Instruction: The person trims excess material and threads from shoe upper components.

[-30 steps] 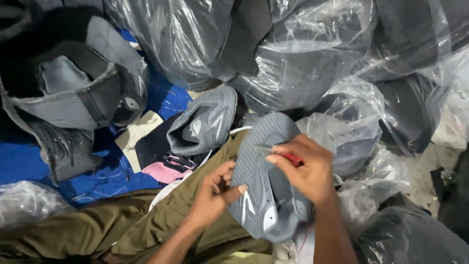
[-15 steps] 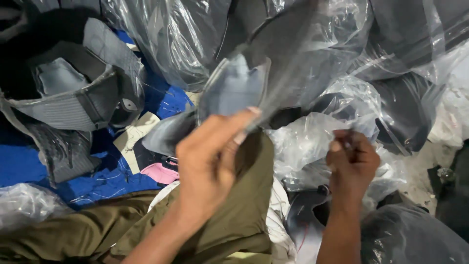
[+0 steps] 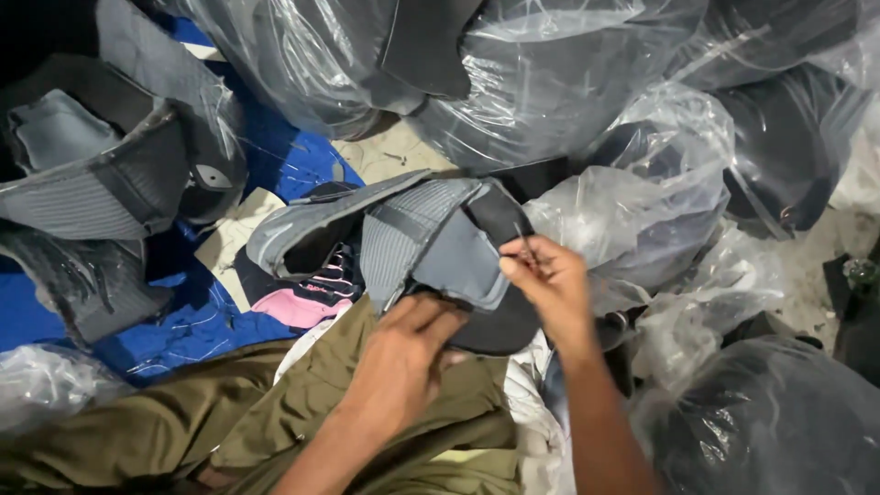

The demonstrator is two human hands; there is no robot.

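Gripping a grey shoe upper (image 3: 431, 243), left hand (image 3: 403, 357) and right hand (image 3: 545, 280).

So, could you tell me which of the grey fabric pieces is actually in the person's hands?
The grey ribbed fabric piece at centre, above the olive trousers: left hand underneath, right hand pinching its edge. The others lie untouched at left.
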